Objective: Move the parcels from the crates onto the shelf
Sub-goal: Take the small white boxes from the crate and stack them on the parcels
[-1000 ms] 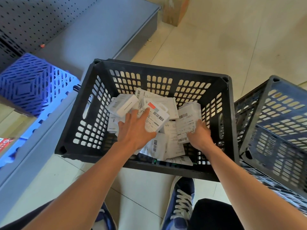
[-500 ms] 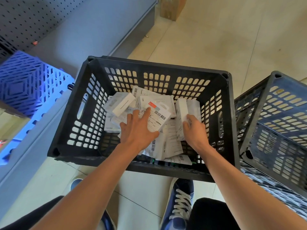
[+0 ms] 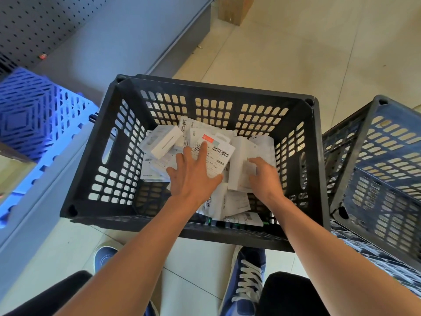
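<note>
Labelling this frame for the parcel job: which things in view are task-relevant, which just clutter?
Job:
black crate holding the white parcels
labelled parcel under the left hand
upright white box gripped by the right hand
grey shelf
second crate, contents not visible

Lying about:
blue plastic pallet
cardboard box

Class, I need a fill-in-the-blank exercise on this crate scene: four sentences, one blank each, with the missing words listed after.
1. The white parcels lie inside a ____ crate.
2. The left hand rests flat on a parcel whose label has a ____ patch beside a barcode.
3. The right hand grips an upright ____ box.
4. The person's shoes are ____ with white laces.

Missing words: black; red; white; blue
</note>
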Demonstrator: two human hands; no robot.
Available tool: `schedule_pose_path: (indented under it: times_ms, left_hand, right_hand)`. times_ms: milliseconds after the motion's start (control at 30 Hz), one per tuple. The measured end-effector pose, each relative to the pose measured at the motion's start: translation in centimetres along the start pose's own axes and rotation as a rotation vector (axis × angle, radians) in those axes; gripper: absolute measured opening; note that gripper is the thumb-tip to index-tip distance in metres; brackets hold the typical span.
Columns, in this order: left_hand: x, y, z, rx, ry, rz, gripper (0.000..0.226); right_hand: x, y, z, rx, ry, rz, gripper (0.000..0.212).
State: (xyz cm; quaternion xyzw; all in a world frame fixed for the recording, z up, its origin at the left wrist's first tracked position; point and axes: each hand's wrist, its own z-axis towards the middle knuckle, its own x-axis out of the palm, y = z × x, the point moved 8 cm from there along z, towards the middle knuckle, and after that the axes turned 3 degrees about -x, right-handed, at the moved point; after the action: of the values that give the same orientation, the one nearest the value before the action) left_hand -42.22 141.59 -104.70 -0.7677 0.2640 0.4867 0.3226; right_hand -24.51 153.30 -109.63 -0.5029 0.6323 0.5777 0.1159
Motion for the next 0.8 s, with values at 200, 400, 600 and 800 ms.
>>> schedule_pose_path:
  times_ms: [200, 400, 600, 800]
  left_hand:
    - [0.5, -0.3, 0.1, 0.007, 0.007, 0.000, 0.098]
    - [0.7, -0.4, 0.3, 0.009, 0.004, -0.011, 0.098]
    - [0.7, -0.3, 0.4, -0.019, 0.000, -0.077, 0.096]
    - [0.7, 0.1, 0.5, -0.019, -0.012, -0.084, 0.096]
  right_hand:
    - [0.8, -2.8, 1.4, 0.191, 0.054, -0.241, 0.068]
    - [1.9, -3.4, 1.3, 0.187, 0.135, -0.289, 0.073]
    - [2.5, -1.2, 0.6, 0.073, 0.033, -0.124, 0.056]
    - [1.7, -2.6, 0.6, 0.187, 0.047, -0.077, 0.090]
